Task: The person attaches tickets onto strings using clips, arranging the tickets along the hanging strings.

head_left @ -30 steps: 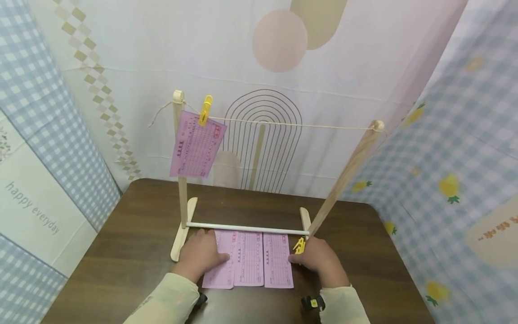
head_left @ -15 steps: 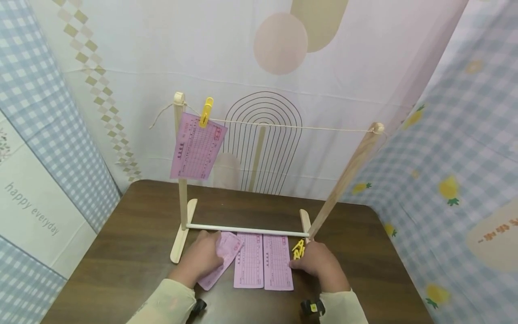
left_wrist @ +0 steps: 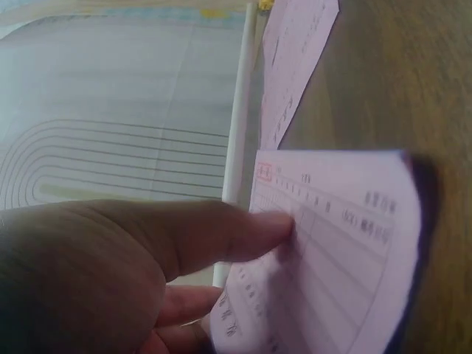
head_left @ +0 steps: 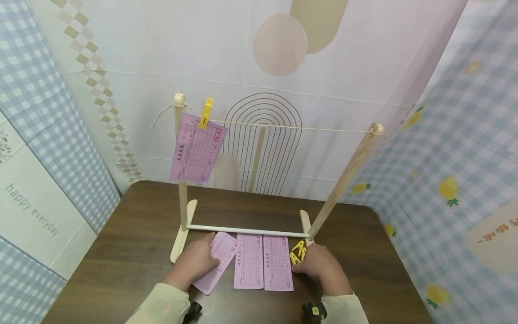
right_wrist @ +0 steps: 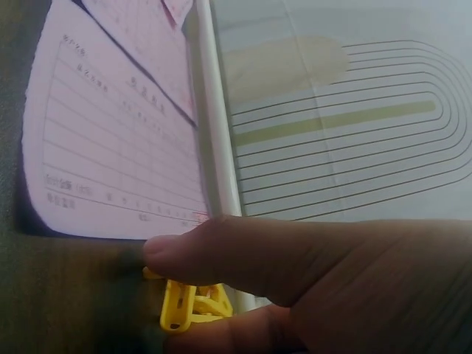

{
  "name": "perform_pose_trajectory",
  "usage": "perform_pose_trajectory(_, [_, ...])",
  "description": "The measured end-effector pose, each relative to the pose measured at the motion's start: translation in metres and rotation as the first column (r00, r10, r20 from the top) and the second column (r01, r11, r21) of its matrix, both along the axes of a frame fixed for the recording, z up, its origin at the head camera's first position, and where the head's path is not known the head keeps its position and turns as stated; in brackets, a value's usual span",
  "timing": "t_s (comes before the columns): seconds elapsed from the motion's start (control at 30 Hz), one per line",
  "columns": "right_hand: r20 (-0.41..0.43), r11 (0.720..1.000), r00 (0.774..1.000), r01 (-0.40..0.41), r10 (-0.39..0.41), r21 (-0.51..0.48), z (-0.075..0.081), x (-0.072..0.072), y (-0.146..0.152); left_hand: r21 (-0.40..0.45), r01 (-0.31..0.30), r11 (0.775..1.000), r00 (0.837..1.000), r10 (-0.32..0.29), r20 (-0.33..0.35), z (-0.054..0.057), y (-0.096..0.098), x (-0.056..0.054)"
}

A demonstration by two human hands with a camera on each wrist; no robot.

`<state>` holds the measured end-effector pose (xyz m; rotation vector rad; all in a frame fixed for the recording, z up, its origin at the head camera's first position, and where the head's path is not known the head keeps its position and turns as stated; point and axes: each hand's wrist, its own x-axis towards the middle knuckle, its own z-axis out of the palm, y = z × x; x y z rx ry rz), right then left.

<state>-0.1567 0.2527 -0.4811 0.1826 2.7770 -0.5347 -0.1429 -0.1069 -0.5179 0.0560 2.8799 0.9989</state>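
Observation:
A pink printed slip [head_left: 220,252], turned at an angle, is pinched by my left hand [head_left: 196,258], the thumb on its printed face in the left wrist view. Two more pink slips [head_left: 248,265] lie side by side to its right. My right hand [head_left: 321,267] is at a small cluster of yellow clothespins [right_wrist: 193,302], which shows between thumb and fingers in the right wrist view; I cannot tell whether it grips one. Another pink slip [head_left: 198,153] hangs from the string [head_left: 291,127] at the left, held by a yellow clothespin [head_left: 206,113].
A wooden stand with a left post [head_left: 183,202], a slanting right post [head_left: 344,182] and a white crossbar [head_left: 247,231] stands on the dark wooden table [head_left: 121,234]. Patterned cloth [head_left: 340,85] hangs behind and on both sides.
My left hand has drawn the leftmost slip left and tilted it away from the other two. Beside my right hand, the yellow clothespins have spread apart, one shifting toward me.

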Motion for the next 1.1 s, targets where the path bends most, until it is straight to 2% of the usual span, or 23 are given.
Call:
perform_pose_trajectory(0.17, [-0.041, 0.998, 0.998, -0.057, 0.057, 0.002, 0.007, 0.004, 0.003, 0.023, -0.006, 1.000, 1.000, 0.005, 0.010, 0.000, -0.005, 0.001])
perform_pose_trajectory(0.37, [-0.115, 0.993, 0.988, -0.107, 0.101, -0.046, 0.018, 0.009, 0.009, 0.048, 0.003, 0.999, 1.000, -0.003, 0.006, -0.001, -0.009, 0.002])
perform_pose_trajectory(0.53, [-0.161, 0.985, 0.979, -0.144, 0.128, -0.094, 0.014, 0.005, 0.013, 0.097, -0.004, 0.995, 1.000, 0.004, -0.004, -0.006, -0.013, 0.003])
perform_pose_trajectory(0.63, [-0.189, 0.972, 0.972, -0.169, 0.137, -0.165, 0.008, 0.002, 0.014, 0.156, -0.009, 0.988, 1.000, 0.010, -0.007, -0.009, -0.015, 0.004])
perform_pose_trajectory(0.7, [-0.206, 0.950, 0.968, -0.194, 0.145, -0.243, 0.003, -0.001, 0.014, 0.204, -0.014, 0.979, 1.000, 0.015, -0.001, -0.010, -0.017, 0.005])
perform_pose_trajectory(0.83, [-0.226, 0.884, 0.962, -0.237, 0.155, -0.403, -0.008, -0.003, 0.011, 0.290, -0.023, 0.957, 1.000, 0.019, 0.016, -0.014, -0.020, 0.007])
perform_pose_trajectory(1.0, [-0.260, 0.802, 0.948, -0.299, 0.186, -0.517, -0.020, -0.005, 0.005, 0.361, -0.021, 0.932, 1.000, 0.018, 0.012, -0.017, -0.022, 0.010])
perform_pose_trajectory(1.1, [-0.290, 0.742, 0.934, -0.346, 0.211, -0.574, -0.025, -0.006, 0.001, 0.399, -0.024, 0.917, 1.000, 0.018, 0.019, -0.018, -0.023, 0.012])
